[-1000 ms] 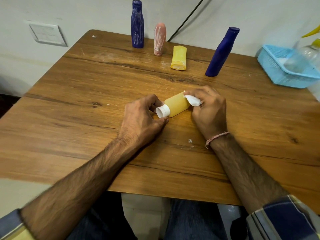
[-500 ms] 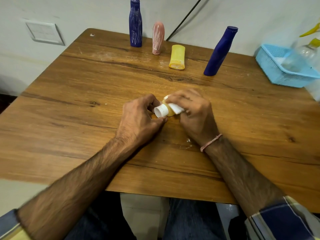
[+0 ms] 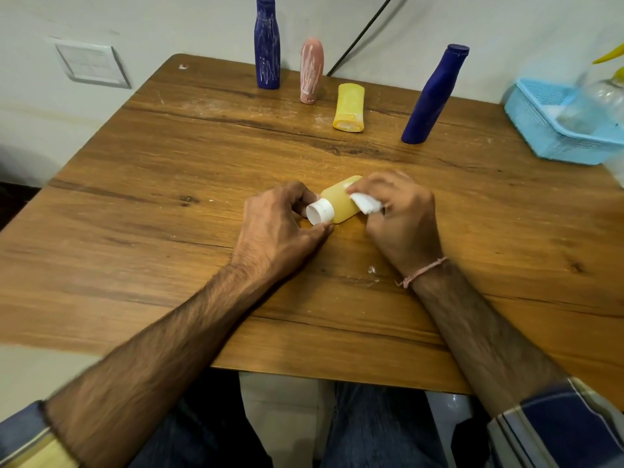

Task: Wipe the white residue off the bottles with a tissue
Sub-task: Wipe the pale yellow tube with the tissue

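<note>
A small yellow bottle [image 3: 338, 204] with a white cap [image 3: 319, 212] lies on its side at the middle of the wooden table [image 3: 169, 204]. My left hand [image 3: 277, 231] pinches the cap end. My right hand [image 3: 401, 217] grips a white tissue [image 3: 365, 203] and presses it on the bottle's body. At the back stand a dark blue bottle [image 3: 267, 42] and a pink bottle [image 3: 311, 70], both streaked with white residue, a yellow bottle [image 3: 349, 108], and a plain blue bottle [image 3: 434, 96].
A light blue plastic basket [image 3: 540, 126] sits at the table's right edge with a clear spray bottle [image 3: 601, 96] in it. White smears mark the tabletop near the back bottles and by my right wrist. A wall switch plate [image 3: 89, 65] is at the left.
My right hand slid the tissue along the bottle toward the cap and then back toward the bottle's base. My left hand stayed on the cap.
</note>
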Demonstrator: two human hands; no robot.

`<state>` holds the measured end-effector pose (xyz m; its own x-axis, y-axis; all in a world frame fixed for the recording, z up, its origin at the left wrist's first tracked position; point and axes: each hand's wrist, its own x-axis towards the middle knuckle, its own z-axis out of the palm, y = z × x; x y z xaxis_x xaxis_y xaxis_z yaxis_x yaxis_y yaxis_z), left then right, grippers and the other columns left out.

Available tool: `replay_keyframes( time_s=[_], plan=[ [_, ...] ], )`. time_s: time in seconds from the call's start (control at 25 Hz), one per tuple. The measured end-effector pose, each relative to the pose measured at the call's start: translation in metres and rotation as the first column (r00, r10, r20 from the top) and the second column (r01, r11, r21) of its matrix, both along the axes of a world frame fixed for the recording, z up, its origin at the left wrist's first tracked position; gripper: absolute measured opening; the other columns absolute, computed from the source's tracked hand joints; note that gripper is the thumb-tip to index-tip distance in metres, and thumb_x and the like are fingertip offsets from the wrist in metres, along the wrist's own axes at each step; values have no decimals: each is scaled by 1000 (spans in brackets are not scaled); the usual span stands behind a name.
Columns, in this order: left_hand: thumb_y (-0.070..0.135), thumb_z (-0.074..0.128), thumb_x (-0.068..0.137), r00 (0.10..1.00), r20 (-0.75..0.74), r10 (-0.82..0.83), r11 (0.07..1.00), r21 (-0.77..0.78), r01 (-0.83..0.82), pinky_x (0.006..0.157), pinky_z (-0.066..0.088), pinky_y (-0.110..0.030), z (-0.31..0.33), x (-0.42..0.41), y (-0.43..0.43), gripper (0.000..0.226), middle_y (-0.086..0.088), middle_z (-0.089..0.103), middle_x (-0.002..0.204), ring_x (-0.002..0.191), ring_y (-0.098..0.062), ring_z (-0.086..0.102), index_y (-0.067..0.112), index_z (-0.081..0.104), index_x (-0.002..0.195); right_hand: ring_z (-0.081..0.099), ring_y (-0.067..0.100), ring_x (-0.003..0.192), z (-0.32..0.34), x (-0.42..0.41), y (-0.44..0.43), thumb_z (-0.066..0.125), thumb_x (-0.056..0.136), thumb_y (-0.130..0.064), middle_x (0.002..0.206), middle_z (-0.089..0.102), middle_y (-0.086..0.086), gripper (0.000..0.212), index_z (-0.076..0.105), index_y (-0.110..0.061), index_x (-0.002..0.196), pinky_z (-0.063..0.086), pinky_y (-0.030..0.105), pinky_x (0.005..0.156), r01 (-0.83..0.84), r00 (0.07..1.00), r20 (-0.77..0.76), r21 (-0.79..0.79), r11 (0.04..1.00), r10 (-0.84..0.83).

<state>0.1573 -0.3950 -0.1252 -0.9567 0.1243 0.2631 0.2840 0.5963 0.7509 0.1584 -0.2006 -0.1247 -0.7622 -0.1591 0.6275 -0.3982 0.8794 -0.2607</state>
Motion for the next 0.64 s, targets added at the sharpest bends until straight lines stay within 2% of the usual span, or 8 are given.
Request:
replay_keyframes(
  time_s=[0.08,0.2,0.24,0.28,0.4,0.44,0.52,0.64],
  plan=[
    [33,87,76,1000,-1,0,1000,-2,0,57,38,-5,0,0,0,31,14,64,83,70,5,56,20,72,101,66,27,102,1,-1,-15,61,78,14,104,75,12,35,76,-4,104,56,42,89,54,998,11,-30,998,-54],
    [34,85,78,1000,-21,-7,1000,24,7,54,39,-5,-1,2,-1,23,12,67,80,69,3,59,20,72,92,65,28,101,-2,15,-30,62,82,4,104,75,11,27,76,-3,104,53,35,87,-245,969,17,40,969,245],
    [35,84,78,1000,-17,-8,999,40,9,54,40,-5,-1,2,-1,23,12,68,81,68,4,59,21,73,92,66,27,101,-1,16,-21,63,81,5,105,74,11,28,76,-3,104,53,35,87,-280,960,23,50,959,279],
    [35,85,77,1000,-8,-5,999,46,5,54,40,-5,-1,1,-1,25,13,68,81,67,5,58,22,73,94,66,27,103,-1,13,-10,61,80,7,105,75,11,30,76,-4,104,54,37,89,-233,972,21,43,971,233],
    [36,87,76,1000,19,-1,1000,17,0,56,40,-5,0,0,-1,32,17,65,83,71,6,57,24,73,102,67,23,108,1,-7,12,55,80,12,111,75,11,40,76,-5,110,55,44,97,120,990,90,-100,988,-111],
    [37,87,76,1000,28,1,1000,12,-1,57,41,-7,0,0,-1,33,18,64,84,72,6,57,24,73,103,67,22,108,2,-12,8,55,81,12,112,75,10,41,76,-6,111,55,44,98,162,982,116,-125,979,-148],
    [39,86,77,999,38,18,1000,13,-19,56,42,-10,-1,1,0,32,16,65,83,73,4,59,24,73,102,67,21,108,4,-12,-10,57,82,11,111,76,9,38,76,-6,110,55,41,98,96,989,120,-127,987,-80],
    [41,85,77,999,28,32,999,43,-33,49,39,-8,-1,1,0,28,13,67,79,67,2,59,23,73,95,68,21,104,0,11,-19,63,81,7,106,77,9,30,77,-5,105,54,32,94,-163,986,29,-50,985,165]
  ],
)
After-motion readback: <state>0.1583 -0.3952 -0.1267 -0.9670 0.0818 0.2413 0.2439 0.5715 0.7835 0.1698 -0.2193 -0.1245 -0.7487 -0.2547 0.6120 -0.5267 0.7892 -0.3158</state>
